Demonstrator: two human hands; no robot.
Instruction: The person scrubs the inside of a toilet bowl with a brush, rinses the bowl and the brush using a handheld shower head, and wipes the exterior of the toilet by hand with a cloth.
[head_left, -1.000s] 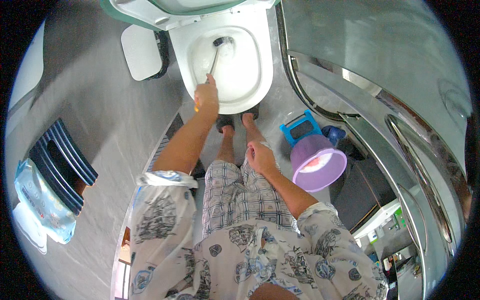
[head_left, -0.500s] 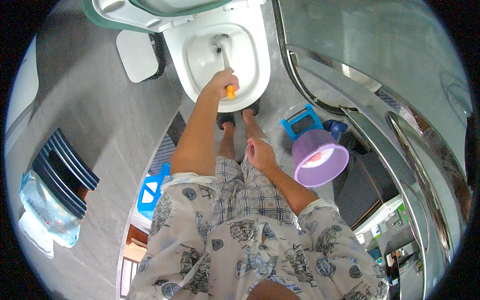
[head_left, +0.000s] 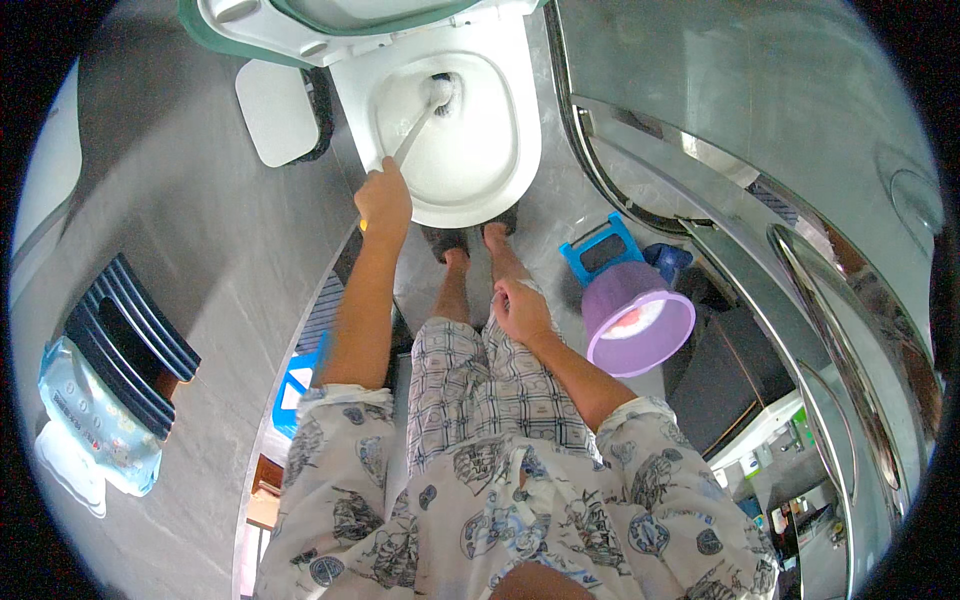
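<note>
My left hand (head_left: 385,203) is closed around the handle of a toilet brush (head_left: 410,138), beside the front left edge of the white toilet bowl (head_left: 524,140). The brush's pale shaft slants up and to the right into the bowl, and its head is at the dark drain hole, partly hidden there. A bit of yellow handle end shows below my fist. My right hand (head_left: 521,312) rests by the leg of my checked shorts (head_left: 470,375), fingers curled in. Whether they grip anything is hidden.
Behind the bowl, the seat and green-edged lid (head_left: 372,14) stand raised. A white-lidded bin (head_left: 276,112) is left of the toilet. To the right are a purple bucket (head_left: 612,292), a blue stool (head_left: 610,247) and a glass shower screen (head_left: 720,70). A wipes pack (head_left: 105,420) is at far left.
My left hand has swung left and slightly down with the toilet brush, from over the bowl's front to its left edge. The shaft now leans the other way. My right hand stays put.
</note>
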